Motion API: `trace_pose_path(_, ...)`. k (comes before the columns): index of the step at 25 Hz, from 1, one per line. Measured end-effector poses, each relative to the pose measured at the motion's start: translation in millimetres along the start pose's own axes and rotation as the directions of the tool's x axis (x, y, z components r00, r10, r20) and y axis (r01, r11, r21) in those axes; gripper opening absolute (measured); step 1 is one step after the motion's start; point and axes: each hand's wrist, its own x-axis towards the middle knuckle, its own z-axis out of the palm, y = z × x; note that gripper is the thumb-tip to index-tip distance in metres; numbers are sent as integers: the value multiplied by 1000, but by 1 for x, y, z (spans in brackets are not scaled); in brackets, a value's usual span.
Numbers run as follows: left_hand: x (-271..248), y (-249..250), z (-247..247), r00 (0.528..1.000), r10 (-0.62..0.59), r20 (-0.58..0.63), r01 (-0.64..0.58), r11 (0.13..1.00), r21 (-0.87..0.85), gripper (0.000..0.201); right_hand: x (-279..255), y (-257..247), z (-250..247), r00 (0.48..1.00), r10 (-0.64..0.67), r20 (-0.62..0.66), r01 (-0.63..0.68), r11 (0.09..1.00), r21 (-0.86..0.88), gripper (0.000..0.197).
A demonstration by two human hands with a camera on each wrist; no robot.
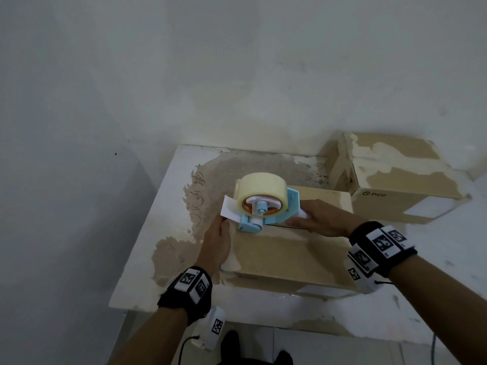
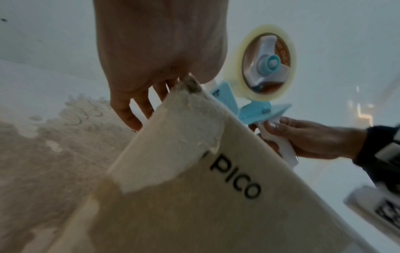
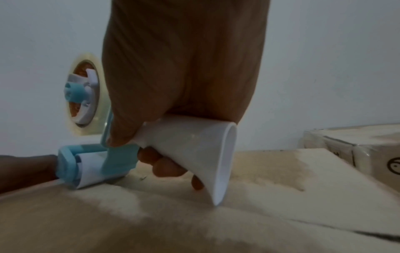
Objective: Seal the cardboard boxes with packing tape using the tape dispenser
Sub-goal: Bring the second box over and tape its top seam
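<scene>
A tan cardboard box point(image 1: 276, 254) marked PICO point(image 2: 184, 196) lies flaps-closed in the middle of the table. A blue and white tape dispenser point(image 1: 268, 206) with a pale roll of tape point(image 1: 261, 188) sits at the left end of the box's top seam, its roller point(image 3: 86, 169) down on the cardboard. My right hand point(image 1: 311, 219) grips the white handle point(image 3: 194, 145). My left hand point(image 1: 221, 227) rests against the box's left edge, fingers point(image 2: 127, 114) running straight down its side, just below the dispenser's white front flap point(image 1: 230, 209). Whether it touches tape is hidden.
A second PICO box point(image 1: 395, 175) stands at the back right, touching the first. The white table point(image 1: 168, 206) has a worn brown patch; its left and near edges drop to the floor. A white wall rises close behind.
</scene>
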Motion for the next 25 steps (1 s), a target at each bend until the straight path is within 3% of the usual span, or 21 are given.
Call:
trace_pose_path(2, 10, 7, 2, 998, -31, 60, 35, 998, -59, 39, 3, 5, 3, 1000, -17, 8, 17, 1000, -12, 35)
trace_pose_path(5, 17, 14, 7, 986, 23, 168, -25, 1000, 10, 38, 5, 11, 7, 1000, -9, 16, 10, 999, -44, 36)
trace_pose_path(11, 17, 12, 8, 990, -11, 140, -2, 996, 88, 39, 8, 27, -1, 999, -38, 20, 40, 996, -82, 42)
trace_pose_path(15, 22, 2, 6, 992, -38, 116, 25, 994, 110, 43, -31, 62, -18, 992, -122, 32, 125, 982, -138, 36)
trace_pose_path(21, 22, 3, 11, 993, -69, 98, 53, 985, 161, 41, -82, 106, -15, 996, -86, -37, 82, 992, -93, 30)
trace_pose_path(23, 22, 2, 14, 1000, -9, -13, 14, 902, 432, 49, -83, 109, -9, 991, -110, -75, 104, 991, -79, 30)
trace_pose_path(24, 19, 3, 18, 994, 99, -45, -52, 790, 611, 55, -83, 110, -7, 989, -112, -96, 107, 993, -57, 29)
trace_pose_path(25, 16, 5, 25, 970, 240, 22, -174, 633, 754, 59, -82, 109, -7, 988, -105, -111, 100, 994, -47, 28)
